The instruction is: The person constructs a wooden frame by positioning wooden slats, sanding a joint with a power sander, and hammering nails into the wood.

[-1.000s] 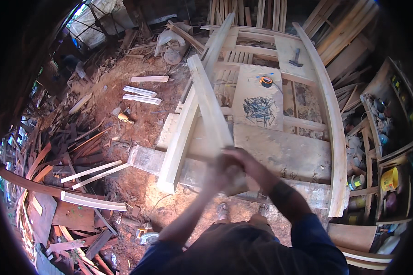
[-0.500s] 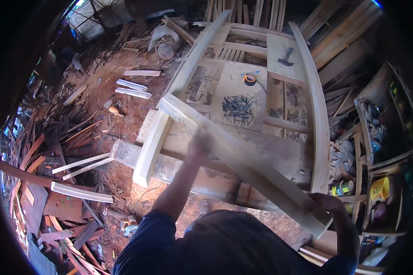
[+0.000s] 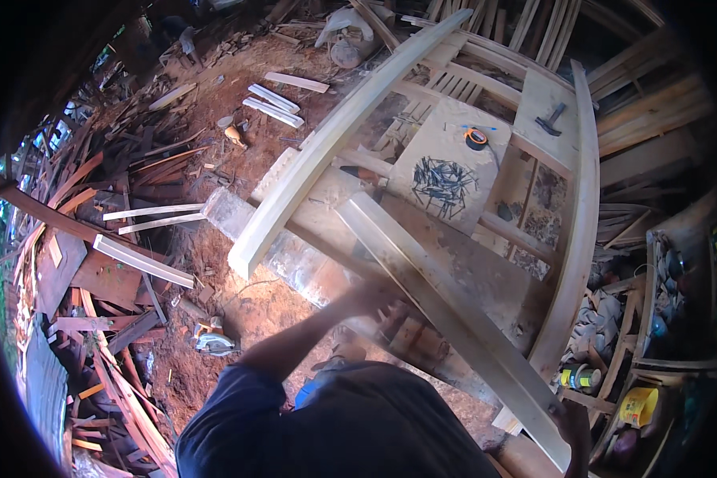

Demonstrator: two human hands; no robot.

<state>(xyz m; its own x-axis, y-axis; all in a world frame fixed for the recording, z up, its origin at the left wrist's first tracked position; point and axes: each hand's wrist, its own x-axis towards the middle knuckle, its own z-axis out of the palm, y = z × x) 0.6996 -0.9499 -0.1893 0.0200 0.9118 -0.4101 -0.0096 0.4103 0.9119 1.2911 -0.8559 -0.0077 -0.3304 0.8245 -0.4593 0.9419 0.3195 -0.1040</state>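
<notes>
A long pale wooden beam (image 3: 454, 319) with a stepped profile lies slantwise across my front, its far end over the workbench. My right hand (image 3: 570, 418), in shadow, is closed around the beam's near end at the lower right. Beside the beam's left edge is my left hand (image 3: 378, 301), fingers apart and slightly blurred; whether they touch the wood is unclear. Beyond the beam, a large wooden frame with a left rail (image 3: 334, 163) and right rail (image 3: 585, 215) rests on the bench. A pile of dark nails (image 3: 444, 186) lies on a board inside it.
A tape measure (image 3: 476, 139) and a hammer (image 3: 550, 119) lie on the frame's boards. On the dirt floor at left are a circular saw (image 3: 213, 338), cut strips (image 3: 275, 105) and heaped scrap wood. A compartmented wooden box holding a yellow container (image 3: 639, 406) stands at right.
The beam has swung closer to me and turned, its far end leaving the left rail. My left hand has shifted off its top to its left edge. The view has turned left.
</notes>
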